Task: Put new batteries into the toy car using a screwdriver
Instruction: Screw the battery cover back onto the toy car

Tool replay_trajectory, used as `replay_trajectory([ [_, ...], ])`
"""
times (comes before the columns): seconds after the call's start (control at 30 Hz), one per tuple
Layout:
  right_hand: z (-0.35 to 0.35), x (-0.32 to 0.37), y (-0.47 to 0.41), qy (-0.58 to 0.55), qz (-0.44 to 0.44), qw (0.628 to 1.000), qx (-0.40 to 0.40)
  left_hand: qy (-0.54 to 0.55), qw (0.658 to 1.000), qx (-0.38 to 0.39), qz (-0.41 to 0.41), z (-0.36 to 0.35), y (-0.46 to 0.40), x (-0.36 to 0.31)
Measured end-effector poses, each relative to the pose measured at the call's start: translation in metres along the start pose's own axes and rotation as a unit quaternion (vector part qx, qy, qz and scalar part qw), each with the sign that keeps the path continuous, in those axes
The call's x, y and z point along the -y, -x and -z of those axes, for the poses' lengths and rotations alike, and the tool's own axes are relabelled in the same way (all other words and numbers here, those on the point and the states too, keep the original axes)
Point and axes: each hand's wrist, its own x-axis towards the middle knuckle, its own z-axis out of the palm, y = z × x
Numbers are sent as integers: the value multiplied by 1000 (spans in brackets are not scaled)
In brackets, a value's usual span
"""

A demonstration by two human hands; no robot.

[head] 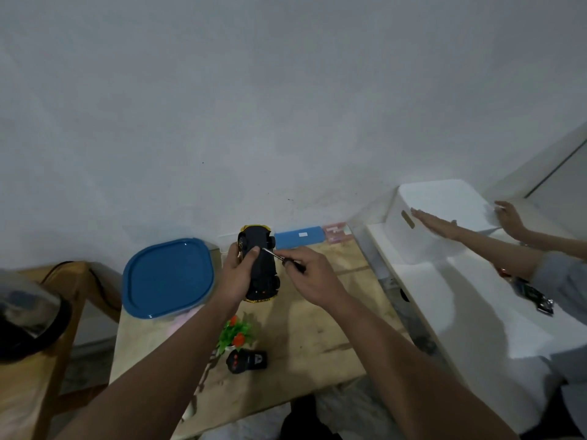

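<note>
Setting: wooden table (317,338) against a plain grey-white wall; we stand over it looking down.
Toy car: black and yellow toy car (259,265), turned underside up and lifted off the table at its far middle.
Left hand: our left hand (236,274) wraps the car's left flank, thumb laid across the chassis; fingers curled fast around the body.
Right hand: our right hand (309,276) pinches the dark handle of a small screwdriver (282,258); its metal shaft slants up-left, tip on the underside just beside the thumb.
Step in hand: we judge this to be work on the battery-cover screw; whether loosening or tightening, we cannot tell. No batteries are visible.
Next move: calls for keeping the tip seated square in the screw head and the car held steady while turning.
Nearby: blue container lid (168,277) left; blue box (298,237) behind the car; remote control (247,361) and small artificial plant (236,335) nearer us.
Other party: a second person's hands (438,223) rest on a white box (444,204) at right.
</note>
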Motion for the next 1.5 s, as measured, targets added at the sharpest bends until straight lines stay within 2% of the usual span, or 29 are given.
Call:
replay_trajectory([
  [0.27, 0, 2, 1, 0, -11, 1000, -3, 9, 1000, -4, -7, 0, 2, -1],
  [0.4, 2, 9, -4, -57, -76, 995, 10, -20, 999, -7, -42, 2, 2, -2],
  [0.53, 9, 17, -7, -184, -193, 963, 33, -46, 996, -11, -76, 2, 1, -3],
  [0.63, 15, 22, -8, -251, -238, 936, 64, -59, 994, -14, -87, 2, 1, -4],
  [0.83, 26, 28, -10, -387, -328, 857, 91, -80, 990, -9, -115, 2, 4, -3],
  [0.9, 29, 27, -10, -399, -336, 848, 95, -82, 990, -7, -116, 1, 4, -4],
  [1.17, 27, 27, -12, -241, -280, 929, 33, -80, 992, 4, -94, -2, 6, -5],
  [1.23, 29, 31, -13, -167, -251, 953, 30, -80, 993, 7, -89, -1, 7, -6],
  [1.3, 28, 32, -14, -45, -204, 977, 32, -88, 992, 10, -88, -1, 8, -5],
  [1.37, 26, 32, -16, 22, -186, 982, 14, -95, 992, 13, -86, 0, 9, -3],
  [1.5, 26, 32, -19, 72, -162, 984, 7, -95, 992, 10, -80, 0, 10, -1],
])
